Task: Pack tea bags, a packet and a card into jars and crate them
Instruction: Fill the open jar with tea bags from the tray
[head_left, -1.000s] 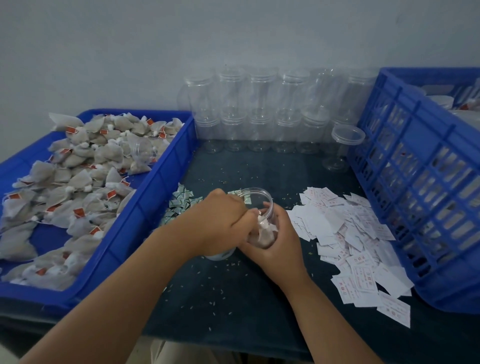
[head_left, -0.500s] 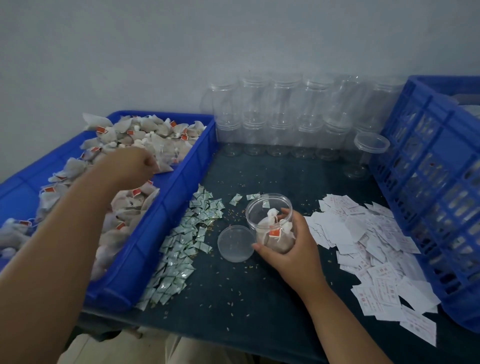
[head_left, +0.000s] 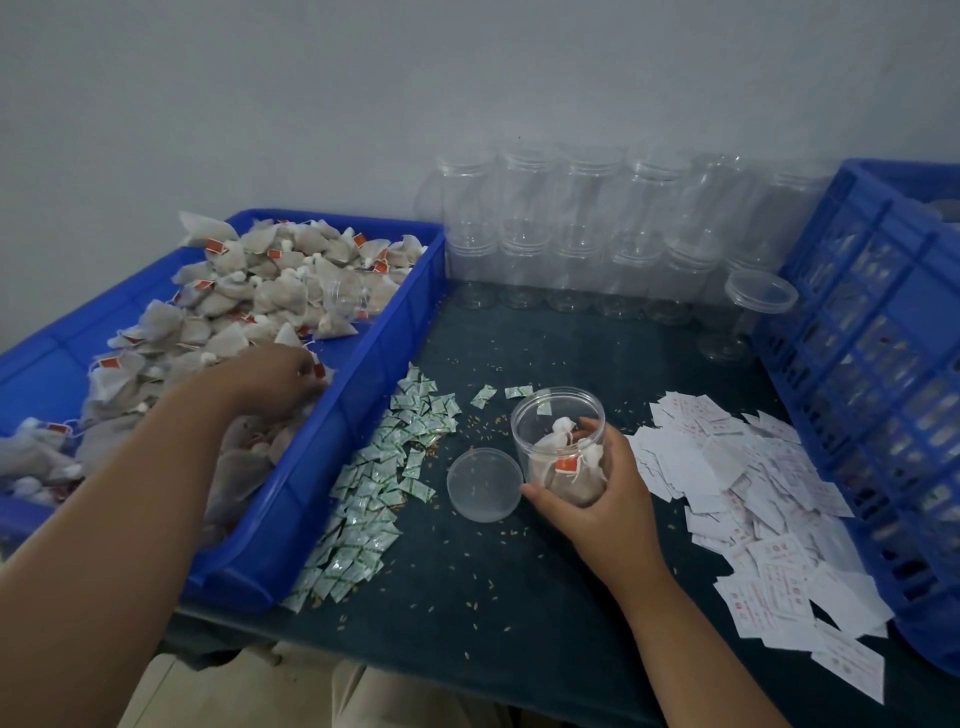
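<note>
in the jar (head_left: 551, 415) gripped by the right hand (head_left: 597, 501) sit tea bags (head_left: 563, 460).

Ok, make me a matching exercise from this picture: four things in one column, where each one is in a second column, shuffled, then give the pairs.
Things
1. loose lid
2. green packets
3. white cards
4. open jar

Places
A. held in the right hand
B. spread on the table beside the blue crate
C. strewn along the outer wall of the blue tray
D. flat on the table, left of the open jar

Pairs: 1-D, 2-C, 3-B, 4-A
</note>
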